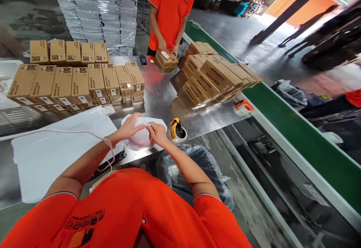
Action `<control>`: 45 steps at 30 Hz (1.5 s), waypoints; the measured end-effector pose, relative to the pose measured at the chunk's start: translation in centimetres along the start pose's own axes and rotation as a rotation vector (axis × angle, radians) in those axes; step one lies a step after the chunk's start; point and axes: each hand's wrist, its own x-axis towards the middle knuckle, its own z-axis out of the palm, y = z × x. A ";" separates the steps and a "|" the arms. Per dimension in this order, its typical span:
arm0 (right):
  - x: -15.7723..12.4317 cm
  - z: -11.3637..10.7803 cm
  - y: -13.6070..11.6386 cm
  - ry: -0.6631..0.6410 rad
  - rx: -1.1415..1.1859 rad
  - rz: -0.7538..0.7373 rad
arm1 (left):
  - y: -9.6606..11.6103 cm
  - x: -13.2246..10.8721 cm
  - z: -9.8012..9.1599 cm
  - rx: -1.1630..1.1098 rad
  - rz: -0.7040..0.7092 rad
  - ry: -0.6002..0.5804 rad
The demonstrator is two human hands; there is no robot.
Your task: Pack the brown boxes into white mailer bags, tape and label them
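Observation:
My left hand [130,127] and my right hand [157,132] meet over a white plastic mailer bag [134,142] lying on the shiny metal table [163,101]. Fingers of both hands pinch at the bag's top edge, where a small white label shows between them. A pink cord runs from my left wrist across the table. A yellow and black tape dispenser [177,129] stands just right of my right hand.
Rows of small brown cartons [76,82] fill the table's far left, and a stack of flat cartons [214,77] sits at right. A person in an orange shirt [169,11] handles a carton [166,59] across the table. A green conveyor belt [296,135] runs along the right.

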 end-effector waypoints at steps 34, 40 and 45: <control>-0.2 -0.5 -0.7 0.026 0.138 0.066 | 2.3 1.9 0.0 0.443 0.167 -0.101; -0.1 -3.3 9.5 0.366 0.440 0.471 | 1.4 3.6 1.1 0.466 0.166 -0.313; -2.1 -0.4 15.6 0.026 0.144 0.951 | 1.8 4.5 1.2 0.442 0.123 -0.293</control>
